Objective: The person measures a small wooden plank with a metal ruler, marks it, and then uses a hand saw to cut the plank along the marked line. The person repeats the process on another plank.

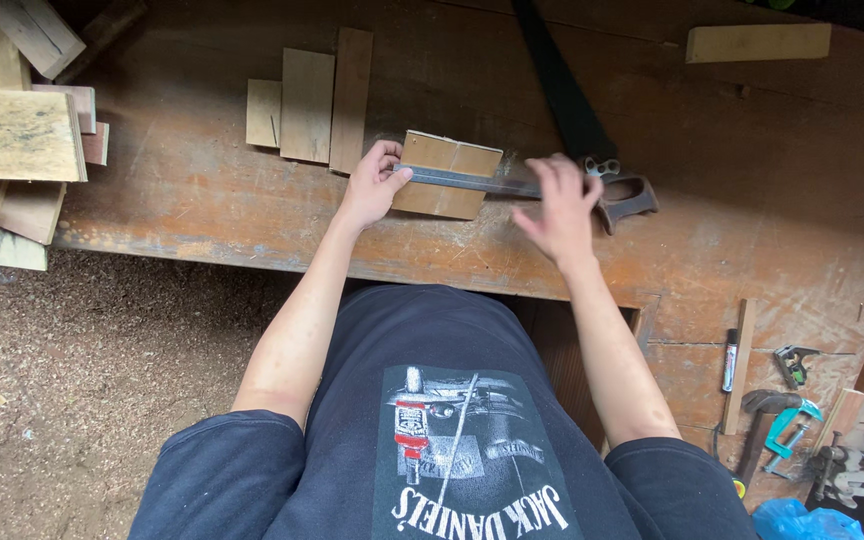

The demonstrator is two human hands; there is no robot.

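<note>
Head view, left hand point(372, 185) pinching wood block point(447, 175) and metal ruler point(467, 181), right hand point(557, 210) open, blurred, empty

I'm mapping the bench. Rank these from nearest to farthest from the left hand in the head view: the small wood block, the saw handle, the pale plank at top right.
From the left hand:
1. Small wood block, touching its fingers, just right.
2. Saw handle, farther right, past the right hand.
3. Pale plank, far top right corner.

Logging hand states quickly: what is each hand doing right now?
Left hand: fingers pinch the end of the metal ruler lying across the small wooden board.
Right hand: open, fingers spread and blurred over the ruler; contact cannot be told.
</note>
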